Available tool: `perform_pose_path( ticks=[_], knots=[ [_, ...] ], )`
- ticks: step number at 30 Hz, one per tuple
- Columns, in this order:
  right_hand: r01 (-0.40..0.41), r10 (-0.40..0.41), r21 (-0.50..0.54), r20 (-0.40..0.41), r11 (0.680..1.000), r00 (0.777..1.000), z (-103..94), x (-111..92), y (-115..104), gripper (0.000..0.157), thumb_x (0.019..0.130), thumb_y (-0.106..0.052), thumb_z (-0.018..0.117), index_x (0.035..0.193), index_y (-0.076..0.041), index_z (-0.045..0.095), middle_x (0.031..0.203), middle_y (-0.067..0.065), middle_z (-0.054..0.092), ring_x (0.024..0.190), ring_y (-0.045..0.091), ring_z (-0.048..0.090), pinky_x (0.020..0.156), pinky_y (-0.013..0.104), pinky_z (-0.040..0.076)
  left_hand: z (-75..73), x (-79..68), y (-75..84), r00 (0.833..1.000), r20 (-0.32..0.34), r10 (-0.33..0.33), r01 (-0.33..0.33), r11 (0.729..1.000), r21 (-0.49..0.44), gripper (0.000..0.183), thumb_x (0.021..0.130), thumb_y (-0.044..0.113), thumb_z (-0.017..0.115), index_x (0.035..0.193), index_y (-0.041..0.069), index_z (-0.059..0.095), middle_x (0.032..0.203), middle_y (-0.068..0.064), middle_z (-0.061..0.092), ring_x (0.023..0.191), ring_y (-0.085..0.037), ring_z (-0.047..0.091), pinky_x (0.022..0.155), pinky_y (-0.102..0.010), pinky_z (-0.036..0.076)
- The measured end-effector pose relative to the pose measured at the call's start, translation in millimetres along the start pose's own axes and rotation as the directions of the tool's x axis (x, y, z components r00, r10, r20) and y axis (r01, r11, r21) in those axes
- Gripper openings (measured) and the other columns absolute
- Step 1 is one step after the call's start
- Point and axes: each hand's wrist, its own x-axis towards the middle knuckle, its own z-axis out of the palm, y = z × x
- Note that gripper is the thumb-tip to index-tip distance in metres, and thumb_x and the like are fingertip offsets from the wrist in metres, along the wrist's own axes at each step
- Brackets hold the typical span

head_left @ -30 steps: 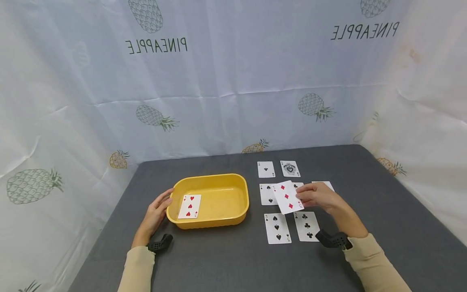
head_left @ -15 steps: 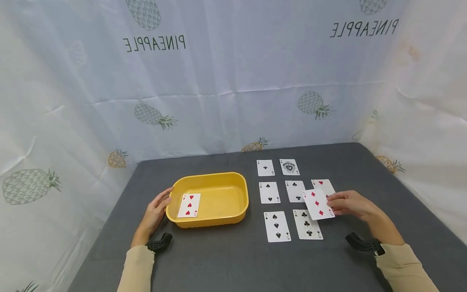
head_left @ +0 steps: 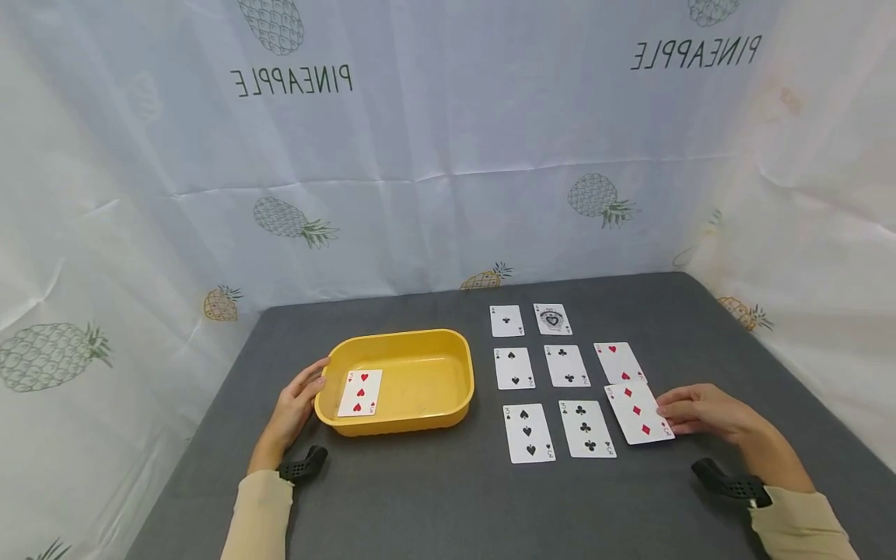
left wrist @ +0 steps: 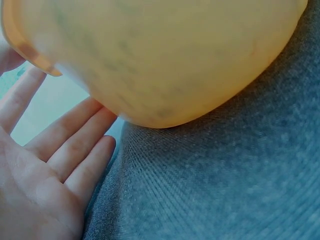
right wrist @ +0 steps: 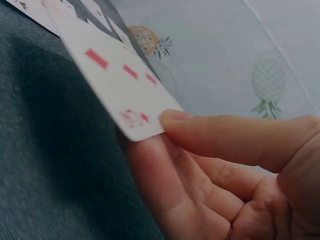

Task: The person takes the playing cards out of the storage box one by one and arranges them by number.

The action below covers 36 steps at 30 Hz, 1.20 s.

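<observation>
My right hand (head_left: 717, 412) pinches the three of diamonds playing card (head_left: 638, 412) by its lower right corner, thumb on the face. In the right wrist view this card (right wrist: 120, 80) slopes over the dark cloth. Its top edge overlaps the two of hearts (head_left: 620, 362) in the head view; the three of clubs (head_left: 587, 429) lies just to its left. My left hand (head_left: 294, 408) rests against the left end of a yellow plastic tray (head_left: 420, 381). Its fingers (left wrist: 82, 137) are fairly straight along the tray's outside. Inside the tray lies a three of hearts (head_left: 360, 393), face up.
Face-up cards form rows on the dark table (head_left: 420, 505): a three of spades (head_left: 528, 434), two of spades (head_left: 514, 369), two of clubs (head_left: 567, 366), ace of clubs (head_left: 507, 320) and ace of spades (head_left: 552, 320). A pineapple-print curtain (head_left: 434, 225) hangs behind.
My right hand has carried the three of diamonds rightward and toward me, from over the two of clubs to beside the three of clubs. The left hand stays at the tray.
</observation>
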Motion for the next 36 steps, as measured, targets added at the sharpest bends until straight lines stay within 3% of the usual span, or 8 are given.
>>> perform_pose_path(
  ticks=[7, 13, 22, 29, 36],
  knots=[
    [0.04, -0.046, 0.063, 0.094, 0.997, 0.995, -5.1, -5.7, 6.5, 0.04, 0.094, -0.014, 0.06, 0.115, 0.02, 0.054, 0.087, -0.012, 0.066, 0.076, 0.0, 0.063, 0.07, 0.019, 0.057, -1.5, -2.4, 1.0, 1.0, -0.01, 0.011, -0.011, 1.0, -0.006, 0.052, 0.103, 0.02, 0.045, 0.148, -0.003, 0.031, 0.117, 0.028, 0.056, 0.108, 0.013, 0.056, 0.086, -0.009, 0.048],
    [0.003, -0.006, 0.039, 0.08, 0.999, 0.997, -5.1, -7.2, 5.7, 0.031, 0.092, -0.017, 0.064, 0.107, 0.01, 0.064, 0.08, -0.01, 0.067, 0.07, 0.0, 0.064, 0.066, 0.018, 0.056, -1.8, -2.6, 1.9, 1.0, -0.002, 0.02, -0.02, 1.0, -0.012, 0.052, 0.103, 0.019, 0.045, 0.148, -0.002, 0.03, 0.118, 0.028, 0.056, 0.108, 0.013, 0.056, 0.086, -0.009, 0.048],
    [-0.004, 0.007, -0.054, 0.061, 0.999, 0.998, -2.8, -11.7, 5.4, 0.035, 0.093, -0.018, 0.061, 0.105, 0.015, 0.063, 0.071, -0.011, 0.061, 0.062, -0.002, 0.06, 0.059, 0.016, 0.053, -0.3, -0.9, 2.0, 1.0, 0.009, 0.024, -0.024, 1.0, -0.013, 0.051, 0.103, 0.019, 0.044, 0.147, -0.003, 0.03, 0.119, 0.027, 0.056, 0.108, 0.014, 0.056, 0.086, -0.008, 0.048],
    [-0.04, 0.045, -0.09, 0.054, 0.995, 0.998, 0.3, -10.8, 5.4, 0.022, 0.094, -0.021, 0.061, 0.087, -0.001, 0.068, 0.064, -0.01, 0.062, 0.058, -0.001, 0.059, 0.055, 0.014, 0.051, -0.1, -0.7, 1.8, 0.999, 0.016, 0.028, -0.028, 1.0, -0.009, 0.051, 0.103, 0.019, 0.044, 0.148, -0.003, 0.03, 0.119, 0.027, 0.055, 0.108, 0.014, 0.055, 0.086, -0.008, 0.047],
    [-0.064, 0.067, -0.087, 0.041, 0.994, 0.997, 0.0, -11.9, 3.6, 0.018, 0.093, -0.021, 0.062, 0.085, -0.005, 0.068, 0.065, -0.01, 0.063, 0.058, -0.001, 0.058, 0.055, 0.015, 0.051, -0.4, -0.6, 1.8, 1.0, 0.016, 0.013, -0.013, 1.0, -0.005, 0.052, 0.103, 0.02, 0.044, 0.148, -0.002, 0.029, 0.118, 0.028, 0.055, 0.108, 0.014, 0.055, 0.086, -0.008, 0.048]
  ],
)
